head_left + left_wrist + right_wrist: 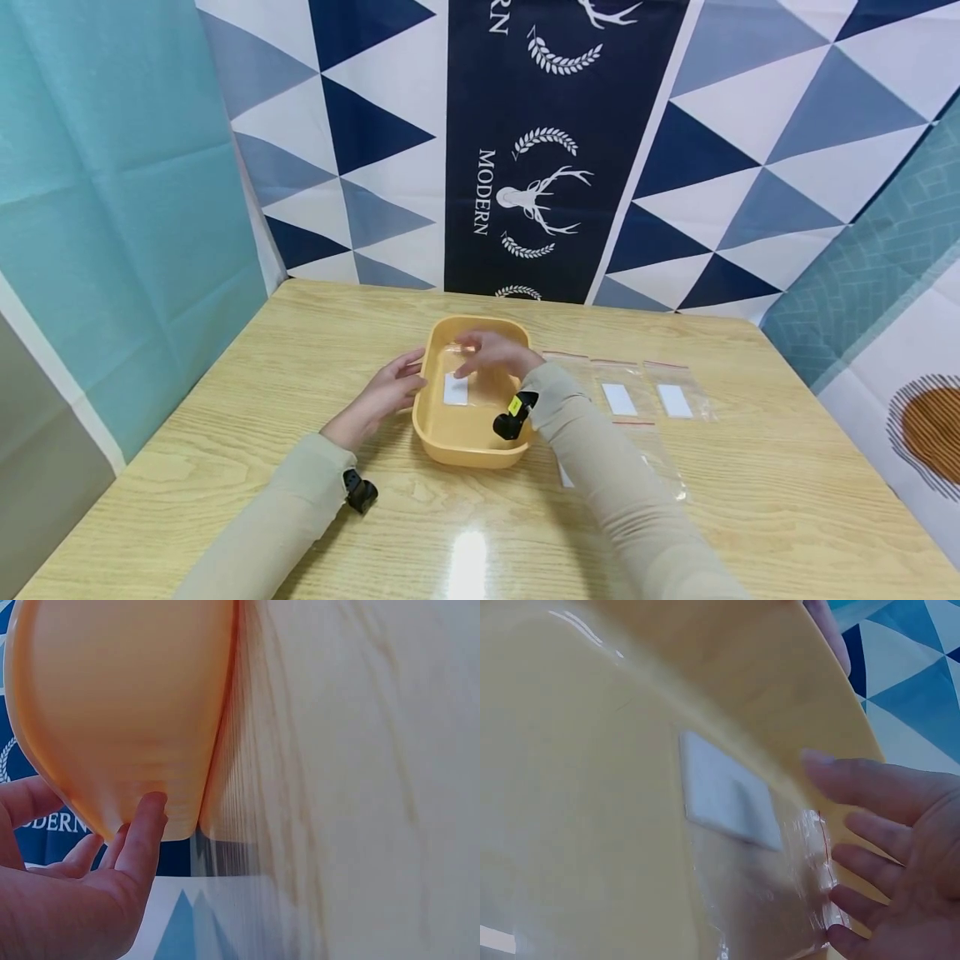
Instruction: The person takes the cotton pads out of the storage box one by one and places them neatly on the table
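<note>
A yellow-orange plastic tub stands on the table. Inside it lies a clear zip bag with a flat white rectangle in it. My left hand is at the tub's left side; in the left wrist view its extended fingers touch the outer wall. Over the bag, inside the tub, hovers my right hand. In the right wrist view its fingers are spread beside the bag's red-lined zip edge and grip nothing; whether a fingertip touches that edge I cannot tell.
Right of the tub, several similar zip bags lie on the wooden table, among them one bag and another. My right forearm partly covers a nearer bag. A patterned cloth hangs behind the table.
</note>
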Motion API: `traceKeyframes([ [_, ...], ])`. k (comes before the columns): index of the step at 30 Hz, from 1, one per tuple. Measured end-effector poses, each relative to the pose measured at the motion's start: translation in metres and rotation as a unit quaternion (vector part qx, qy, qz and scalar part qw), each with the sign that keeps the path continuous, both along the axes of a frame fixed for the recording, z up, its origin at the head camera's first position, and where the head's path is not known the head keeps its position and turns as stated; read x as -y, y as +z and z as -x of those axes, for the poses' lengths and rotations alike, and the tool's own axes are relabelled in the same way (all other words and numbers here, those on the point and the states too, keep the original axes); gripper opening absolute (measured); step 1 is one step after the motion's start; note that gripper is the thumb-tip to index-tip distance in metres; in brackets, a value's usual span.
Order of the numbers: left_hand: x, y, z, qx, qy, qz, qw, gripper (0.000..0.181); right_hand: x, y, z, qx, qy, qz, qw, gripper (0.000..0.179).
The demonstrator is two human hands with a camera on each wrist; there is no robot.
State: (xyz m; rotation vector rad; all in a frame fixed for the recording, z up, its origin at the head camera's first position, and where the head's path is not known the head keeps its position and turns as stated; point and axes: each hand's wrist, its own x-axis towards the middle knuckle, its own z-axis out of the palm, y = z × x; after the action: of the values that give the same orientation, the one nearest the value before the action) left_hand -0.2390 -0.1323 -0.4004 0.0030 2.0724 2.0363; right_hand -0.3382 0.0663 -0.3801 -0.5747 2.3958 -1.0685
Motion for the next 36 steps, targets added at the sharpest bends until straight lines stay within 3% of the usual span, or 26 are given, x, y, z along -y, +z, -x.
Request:
traceKeyframes([
  [4,0.000,0.001,0.000,-0.001,0.000,-0.001,1.0000,0.058,-0.001,-0.002,0.002,0.008,0.067,-0.061,0.9959,0.086],
  [8,0.000,0.002,0.002,0.001,-0.001,-0.004,1.0000,0.058,-0.001,-0.001,0.001,0.007,0.134,-0.120,0.9836,0.097],
  [14,0.000,0.003,0.003,0.003,0.000,-0.003,1.0000,0.058,0.000,0.002,0.000,-0.003,0.181,-0.159,0.9704,0.099],
  [21,0.000,0.006,0.002,0.007,0.003,0.008,0.9999,0.058,-0.002,0.005,0.000,-0.043,0.207,-0.180,0.9607,0.089],
  [26,0.001,0.007,0.002,0.004,0.000,0.002,1.0000,0.058,-0.003,0.008,-0.002,-0.048,0.190,-0.165,0.9667,0.076],
  [32,0.001,0.007,0.003,0.003,-0.005,-0.008,1.0000,0.058,0.000,0.007,-0.001,-0.128,0.187,-0.136,0.9643,0.063],
  [36,0.002,0.007,0.003,0.004,-0.009,-0.015,0.9998,0.058,0.002,0.006,0.001,-0.149,0.153,-0.101,0.9718,0.062],
])
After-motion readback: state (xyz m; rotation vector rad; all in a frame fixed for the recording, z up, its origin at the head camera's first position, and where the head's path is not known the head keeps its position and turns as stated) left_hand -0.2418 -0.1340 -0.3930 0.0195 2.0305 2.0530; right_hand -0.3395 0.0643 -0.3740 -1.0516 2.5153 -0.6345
